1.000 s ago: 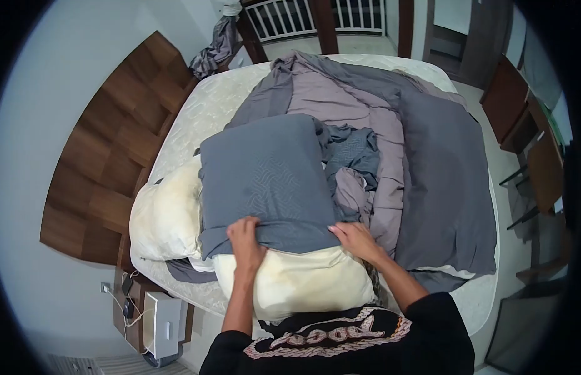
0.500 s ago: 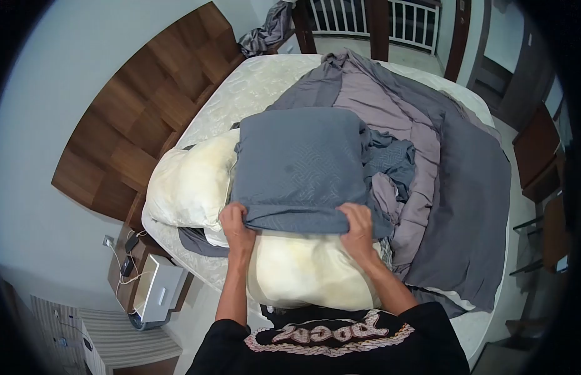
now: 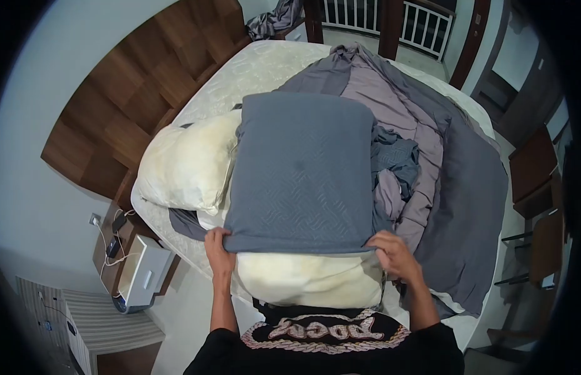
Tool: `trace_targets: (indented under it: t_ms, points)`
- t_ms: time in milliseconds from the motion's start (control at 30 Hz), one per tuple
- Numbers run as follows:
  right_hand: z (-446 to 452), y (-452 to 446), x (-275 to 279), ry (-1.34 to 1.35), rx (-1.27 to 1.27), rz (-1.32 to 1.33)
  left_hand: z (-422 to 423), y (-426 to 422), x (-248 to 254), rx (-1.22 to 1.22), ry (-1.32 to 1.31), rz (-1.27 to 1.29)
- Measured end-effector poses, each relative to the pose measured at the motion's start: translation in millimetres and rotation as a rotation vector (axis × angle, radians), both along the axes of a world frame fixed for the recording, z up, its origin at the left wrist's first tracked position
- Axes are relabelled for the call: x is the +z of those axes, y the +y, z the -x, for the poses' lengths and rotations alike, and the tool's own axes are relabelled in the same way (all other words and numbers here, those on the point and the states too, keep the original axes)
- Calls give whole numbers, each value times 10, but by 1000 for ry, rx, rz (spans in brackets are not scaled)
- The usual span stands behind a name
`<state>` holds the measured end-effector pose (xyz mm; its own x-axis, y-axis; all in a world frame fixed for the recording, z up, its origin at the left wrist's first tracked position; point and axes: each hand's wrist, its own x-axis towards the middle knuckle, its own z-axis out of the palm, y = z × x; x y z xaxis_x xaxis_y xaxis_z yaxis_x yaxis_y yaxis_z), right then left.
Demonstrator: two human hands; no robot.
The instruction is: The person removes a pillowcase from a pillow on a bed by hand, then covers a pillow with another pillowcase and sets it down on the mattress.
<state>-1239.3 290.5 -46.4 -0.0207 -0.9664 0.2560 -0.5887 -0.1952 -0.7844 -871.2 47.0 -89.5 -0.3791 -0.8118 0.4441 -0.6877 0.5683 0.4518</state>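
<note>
A dark grey-blue patterned pillowcase [image 3: 303, 169] covers most of a cream pillow [image 3: 309, 278], whose near end sticks out bare towards my body. My left hand [image 3: 220, 250] is closed on the near left corner of the pillowcase's opening. At the near right corner, my right hand [image 3: 393, 255] pinches the same edge. The opening's edge is stretched nearly straight between the two hands. A second cream pillow [image 3: 187, 162], uncovered, lies to the left, close to the pillowcase's side.
A bare mattress [image 3: 259, 69] lies beneath, with a wooden headboard [image 3: 140, 81] at left. A grey and mauve comforter [image 3: 471, 212] and crumpled dark fabric [image 3: 396, 159] lie at right. A nightstand with an open drawer [image 3: 143, 278] stands at lower left.
The pillowcase's near edge has gone from bunched folds to flat and taut. My hands have moved farther apart, still holding its corners. The view has turned and shifted.
</note>
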Motion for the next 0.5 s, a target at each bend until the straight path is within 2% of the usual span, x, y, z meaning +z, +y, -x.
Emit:
trace_targets:
  t_ms: [33,100,167,200,233,267,367,433,500]
  points:
    - [49,-36,126,-14,5,-40,55,-22,141,4,1,-12]
    - [103,-98,370,-41,-19,-208,165,-73,346,-68,253,-38]
    - [-101,-155,448,-43,-70,-276,28,-244,45,-42,248,-118]
    - [-233,-143,446,-61,-133,-342,-47,-293,-206,93,351,-520]
    - [-352,-115,241,121,-27,-305,-87,-313,-391,223,447,-921]
    - [-496,-70,-48,302,72,-263,-84,-310,-501,212,451,-909]
    - [-960,9,-478,433,0,-224,79,-303,-751,145,847,-1088]
    - [-1086,-93,-678,387,-163,-131,267,-263,-454,154,1068,-1150]
    - [-1120,-341,-896,152,-267,-62,443,-310,144,102,1298,-1035]
